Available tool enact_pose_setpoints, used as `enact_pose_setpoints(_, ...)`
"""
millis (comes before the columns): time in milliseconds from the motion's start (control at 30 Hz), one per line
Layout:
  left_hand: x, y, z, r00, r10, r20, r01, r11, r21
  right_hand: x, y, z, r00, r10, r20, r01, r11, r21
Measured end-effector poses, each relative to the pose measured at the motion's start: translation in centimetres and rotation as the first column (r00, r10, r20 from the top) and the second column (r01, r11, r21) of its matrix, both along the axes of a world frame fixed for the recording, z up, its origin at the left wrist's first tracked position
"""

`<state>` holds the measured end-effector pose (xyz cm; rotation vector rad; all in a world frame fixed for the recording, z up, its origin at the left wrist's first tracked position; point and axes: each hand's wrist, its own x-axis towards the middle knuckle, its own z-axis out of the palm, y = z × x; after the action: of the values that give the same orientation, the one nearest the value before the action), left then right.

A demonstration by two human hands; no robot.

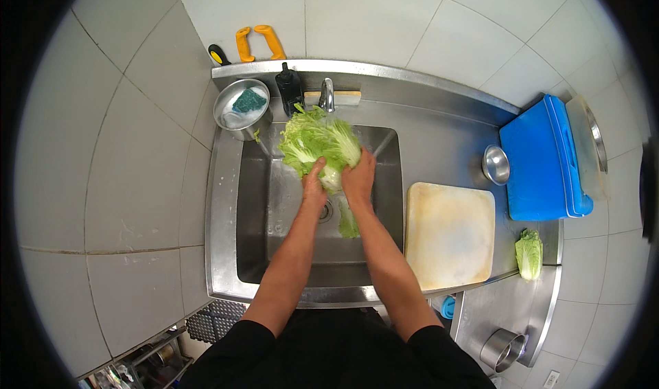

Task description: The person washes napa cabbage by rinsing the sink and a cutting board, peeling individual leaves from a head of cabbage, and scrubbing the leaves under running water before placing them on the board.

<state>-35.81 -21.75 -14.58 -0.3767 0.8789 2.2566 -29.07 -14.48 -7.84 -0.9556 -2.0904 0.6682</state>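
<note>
A head of napa cabbage (322, 139) with its leaves spread is held between my two hands over the steel sink (319, 275). My left hand (314, 182) grips its base from the left, thumb on top. On the right side my right hand (360, 177) is closed around the pale stalks. Just beyond the leaves is the faucet (327, 94), its outlet close to them; whether water runs is hard to tell. One loose cabbage leaf (348, 222) lies in the sink beside the drain (326, 212).
Left of the faucet stand a black bottle (289, 87) and a steel pot (242, 108) with a green scouring pad in suds. To the right are a worn cutting board (450, 234), a steel bowl (496, 165), a blue cooler box (538, 162) and another cabbage (529, 254).
</note>
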Motion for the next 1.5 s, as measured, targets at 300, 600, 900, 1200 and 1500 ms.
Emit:
enact_pose_setpoints(300,1.3,-0.3,0.3,1.0,-0.013,0.023,0.014,1.0,-0.022,2.7,2.6,-5.5,0.729,-0.387,-0.565,-0.266,0.6,-0.755)
enact_pose_setpoints(600,-0.3,-3.0,1.6,0.998,0.03,0.056,-0.042,0.972,0.233,12.1,2.6,-4.9,0.955,-0.066,-0.29,-0.277,0.161,-0.947)
enact_pose_setpoints(900,-0.9,-0.4,-0.5,0.982,-0.161,-0.104,0.167,0.984,0.057,25.6,-0.4,-1.6,0.996,0.036,-0.078,-0.085,0.578,-0.812)
enact_pose_setpoints(1200,-0.5,-0.3,-1.7,0.944,-0.3,-0.134,0.309,0.95,0.045,49.8,-15.4,-3.7,0.778,-0.614,0.136,0.622,0.723,-0.3)
enact_pose_setpoints(1500,-2.8,-2.0,-1.4,0.94,-0.33,-0.091,0.33,0.944,-0.013,64.6,-28.9,-7.0,-0.048,-0.434,0.899,0.978,0.161,0.131)
